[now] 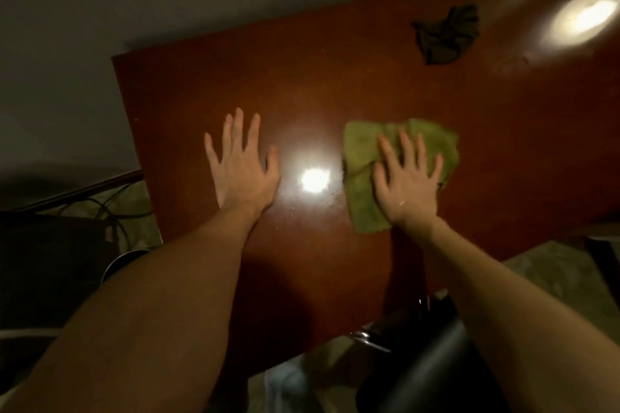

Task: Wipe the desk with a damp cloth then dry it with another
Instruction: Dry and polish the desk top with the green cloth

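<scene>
Right hand (pixel 407 181) flat on green cloth (pixel 364 157), left hand (pixel 243 164) flat on brown desk (pixel 335 84) — dark cloth (pixel 444 35) well apart.

On my feed the person's two arms are bare from the lower edge of the frame to the fingertips, with skin showing all along the left forearm (pixel 174 295) and the right forearm (pixel 503 295). The left hand (pixel 243 171) and the right hand (pixel 407 184) look slim, with long, narrow fingers. I can make out one small bright speck on the back of the right hand, near the wrist. The wide lens swells both forearms toward the lower edge.
</scene>
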Available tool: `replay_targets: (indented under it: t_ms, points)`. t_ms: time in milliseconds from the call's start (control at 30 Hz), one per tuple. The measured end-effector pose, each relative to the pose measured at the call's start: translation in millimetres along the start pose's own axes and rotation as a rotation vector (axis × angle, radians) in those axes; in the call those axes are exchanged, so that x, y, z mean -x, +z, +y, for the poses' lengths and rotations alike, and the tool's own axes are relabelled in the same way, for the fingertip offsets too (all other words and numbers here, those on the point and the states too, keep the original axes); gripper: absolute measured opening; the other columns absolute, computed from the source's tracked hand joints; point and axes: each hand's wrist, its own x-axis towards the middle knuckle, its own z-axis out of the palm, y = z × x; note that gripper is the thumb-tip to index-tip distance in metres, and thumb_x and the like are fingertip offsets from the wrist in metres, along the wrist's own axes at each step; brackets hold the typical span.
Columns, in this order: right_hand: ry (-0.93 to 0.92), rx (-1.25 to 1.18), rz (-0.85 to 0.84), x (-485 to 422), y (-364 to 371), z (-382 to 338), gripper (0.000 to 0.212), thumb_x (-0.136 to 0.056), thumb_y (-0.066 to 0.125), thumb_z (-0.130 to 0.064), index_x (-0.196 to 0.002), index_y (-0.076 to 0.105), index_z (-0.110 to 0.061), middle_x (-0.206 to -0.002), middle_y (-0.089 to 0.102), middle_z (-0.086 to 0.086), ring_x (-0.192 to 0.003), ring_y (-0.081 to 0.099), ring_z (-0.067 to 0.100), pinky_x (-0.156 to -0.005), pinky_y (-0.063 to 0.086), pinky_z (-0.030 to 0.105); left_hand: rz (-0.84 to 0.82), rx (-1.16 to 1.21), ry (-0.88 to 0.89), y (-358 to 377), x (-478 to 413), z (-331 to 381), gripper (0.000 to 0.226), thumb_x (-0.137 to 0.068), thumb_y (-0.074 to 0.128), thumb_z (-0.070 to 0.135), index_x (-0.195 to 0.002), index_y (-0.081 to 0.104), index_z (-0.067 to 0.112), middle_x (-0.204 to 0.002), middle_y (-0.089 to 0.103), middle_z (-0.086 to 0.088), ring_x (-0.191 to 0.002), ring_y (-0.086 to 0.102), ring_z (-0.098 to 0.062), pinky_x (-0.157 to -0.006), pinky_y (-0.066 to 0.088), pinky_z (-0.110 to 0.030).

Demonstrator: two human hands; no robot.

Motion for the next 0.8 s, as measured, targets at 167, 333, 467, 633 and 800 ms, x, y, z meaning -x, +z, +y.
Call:
replay_targets:
  t_ms: [167,333,467,633,800]
  points:
    - [0.104,-0.009,0.094,42.9,12.8,-30.9,0.063,-0.105,0.027,-0.055,-0.165,0.024,-0.035,-0.174,0.017,0.005,-0.161,0.005,0.034,-0.123,0.006,0.069,0.025,0.024,0.005,-3.7,2.5,2.1,0.068,-0.105,0.027,0.056,-0.167,0.019,0.03,-0.177,0.005,-0.001,-0.163,-0.001,-0.018,-0.13,-0.001,-0.056]
    - [-0.301,0.041,0.028,154.9,28.1,-43.3,0.06,-0.108,0.032,-0.054,-0.165,0.021,-0.038,-0.174,0.015,0.002,-0.162,0.002,0.032,-0.124,0.009,0.066,0.069,0.049,0.024,-2.7,5.7,2.6,0.067,-0.105,0.032,0.054,-0.166,0.025,0.027,-0.176,0.012,-0.004,-0.163,0.005,-0.019,-0.13,0.001,-0.057]
    - [-0.411,0.045,0.02,140.7,22.2,26.5,0.059,-0.107,0.029,-0.055,-0.164,0.022,-0.041,-0.174,0.015,-0.004,-0.162,0.008,0.022,-0.127,0.011,0.059,0.097,0.062,0.028,-2.6,5.7,1.9,0.066,-0.105,0.036,0.053,-0.164,0.029,0.025,-0.175,0.017,-0.006,-0.162,0.009,-0.021,-0.13,0.001,-0.056]
    - [0.032,-0.116,0.044,132.0,7.0,62.1,0.06,-0.102,0.029,-0.056,-0.155,0.04,-0.033,-0.173,0.018,-0.004,-0.161,0.004,0.016,-0.128,0.002,0.06,0.225,-0.019,0.283,-8.5,27.0,14.6,0.051,-0.099,0.057,0.023,-0.15,0.053,0.02,-0.162,0.045,-0.007,-0.15,0.037,-0.027,-0.124,0.022,-0.049]
    - [0.397,-0.412,0.058,133.0,13.2,-7.7,0.044,-0.098,0.037,-0.061,-0.128,0.048,-0.032,-0.172,0.016,-0.006,-0.161,-0.006,0.017,-0.122,-0.014,0.067,0.09,0.076,0.218,6.0,69.6,83.6,0.056,-0.101,0.05,0.027,-0.157,0.046,0.02,-0.167,0.038,-0.009,-0.152,0.036,-0.03,-0.122,0.029,-0.05]
